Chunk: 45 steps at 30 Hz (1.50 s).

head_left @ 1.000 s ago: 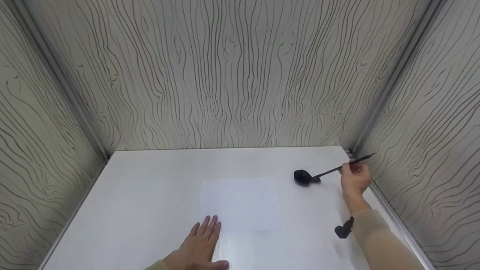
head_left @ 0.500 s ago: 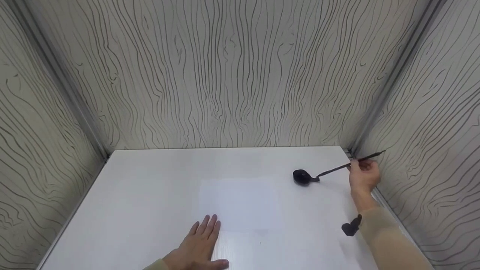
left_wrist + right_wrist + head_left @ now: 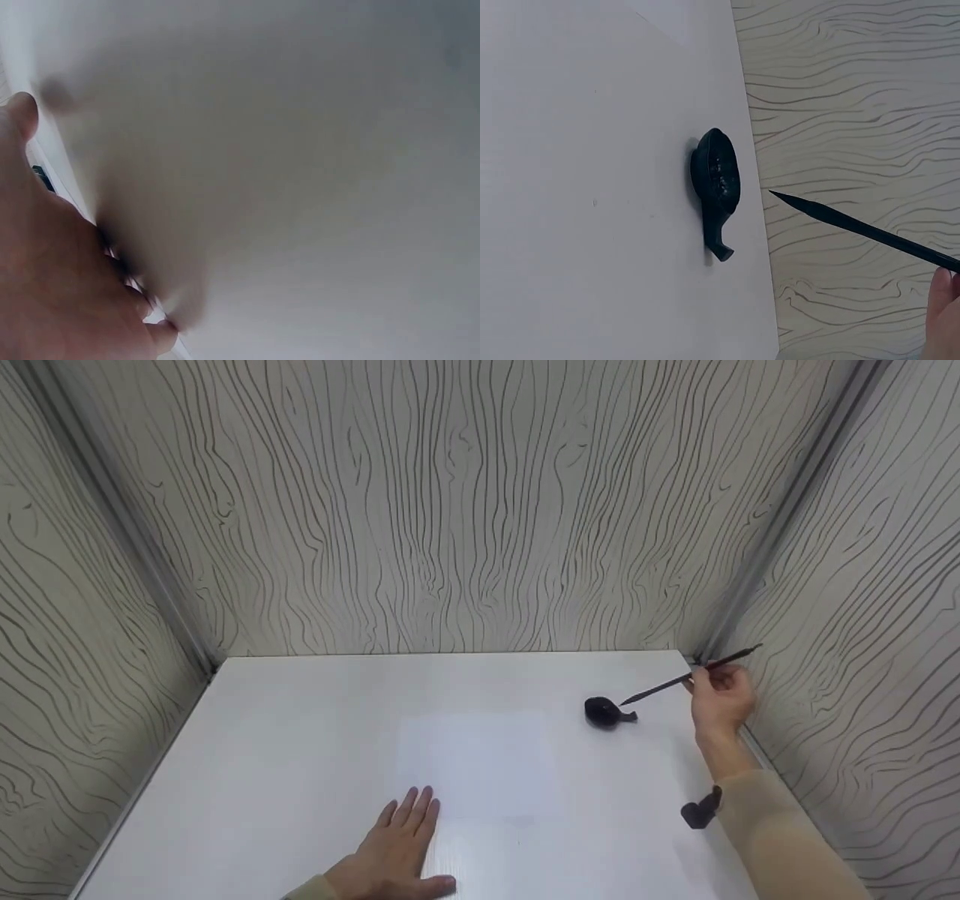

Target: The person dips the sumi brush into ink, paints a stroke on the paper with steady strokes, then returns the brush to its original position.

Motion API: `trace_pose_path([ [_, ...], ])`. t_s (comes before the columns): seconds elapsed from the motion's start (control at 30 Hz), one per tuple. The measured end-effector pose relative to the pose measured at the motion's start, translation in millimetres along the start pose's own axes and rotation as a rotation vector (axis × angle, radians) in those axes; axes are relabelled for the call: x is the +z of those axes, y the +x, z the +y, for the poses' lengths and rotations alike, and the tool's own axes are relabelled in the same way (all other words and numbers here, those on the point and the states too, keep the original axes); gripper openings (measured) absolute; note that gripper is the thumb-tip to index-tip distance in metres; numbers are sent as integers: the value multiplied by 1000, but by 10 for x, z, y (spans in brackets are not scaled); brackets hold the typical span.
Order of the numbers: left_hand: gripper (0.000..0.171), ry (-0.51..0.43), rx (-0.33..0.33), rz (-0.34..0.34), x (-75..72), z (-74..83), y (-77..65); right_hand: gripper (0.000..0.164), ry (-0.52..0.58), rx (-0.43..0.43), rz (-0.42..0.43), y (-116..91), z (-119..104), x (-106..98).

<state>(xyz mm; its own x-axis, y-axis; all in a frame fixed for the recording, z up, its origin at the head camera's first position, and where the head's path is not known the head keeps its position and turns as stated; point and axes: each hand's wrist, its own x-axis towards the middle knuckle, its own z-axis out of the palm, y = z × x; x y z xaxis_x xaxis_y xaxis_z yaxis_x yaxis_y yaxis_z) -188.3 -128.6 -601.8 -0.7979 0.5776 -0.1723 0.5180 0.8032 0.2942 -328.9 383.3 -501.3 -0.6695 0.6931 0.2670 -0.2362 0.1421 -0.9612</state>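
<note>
My right hand (image 3: 721,701) pinches a dark, slim ink brush (image 3: 660,688) by the upper part of its shaft. The brush slants down to the left, its pointed black tip beside the bowl of a small black ink dish (image 3: 602,713) with a short bent handle. In the right wrist view the brush (image 3: 855,226) stands clear of the dish (image 3: 717,172), whose hollow looks glossy. My left hand (image 3: 394,847) lies flat, fingers straight, fingertips at the lower left corner of a white paper sheet (image 3: 480,765). Only part of that hand (image 3: 60,277) shows in the left wrist view.
A white table (image 3: 285,750) carries the paper and dish. Wood-grain patterned panels (image 3: 465,510) close it in at the back and both sides, with metal posts in the corners. The right side panel (image 3: 862,697) stands close to my right hand.
My right hand first shifted right, then rose slightly and came back left. The brush tip lifted from by the dish's handle to beside its bowl. My left hand stays in place.
</note>
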Motion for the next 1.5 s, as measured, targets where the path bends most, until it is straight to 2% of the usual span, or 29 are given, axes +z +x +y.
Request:
trace_pose_path([
  [0.27,115,-17,-1,-7,21,-11,0,15,36,-67,-118,-256,-57,268],
  [0.47,104,-22,13,31,25,-8,-1,13,79,-103,-173,-426,-169,426],
  [0.73,102,-33,13,20,-2,-5,-13,14,170,-140,-226,-587,-276,616],
  [0.97,101,-33,-2,-8,-41,15,-19,12,140,-198,-306,-757,-334,765],
  [1.27,97,-57,-27,-27,-41,25,-9,16,113,-168,-411,-1117,-301,986],
  [1.5,98,-55,-48,-33,-16,17,-18,18,153,-146,-521,-1397,-248,1162],
])
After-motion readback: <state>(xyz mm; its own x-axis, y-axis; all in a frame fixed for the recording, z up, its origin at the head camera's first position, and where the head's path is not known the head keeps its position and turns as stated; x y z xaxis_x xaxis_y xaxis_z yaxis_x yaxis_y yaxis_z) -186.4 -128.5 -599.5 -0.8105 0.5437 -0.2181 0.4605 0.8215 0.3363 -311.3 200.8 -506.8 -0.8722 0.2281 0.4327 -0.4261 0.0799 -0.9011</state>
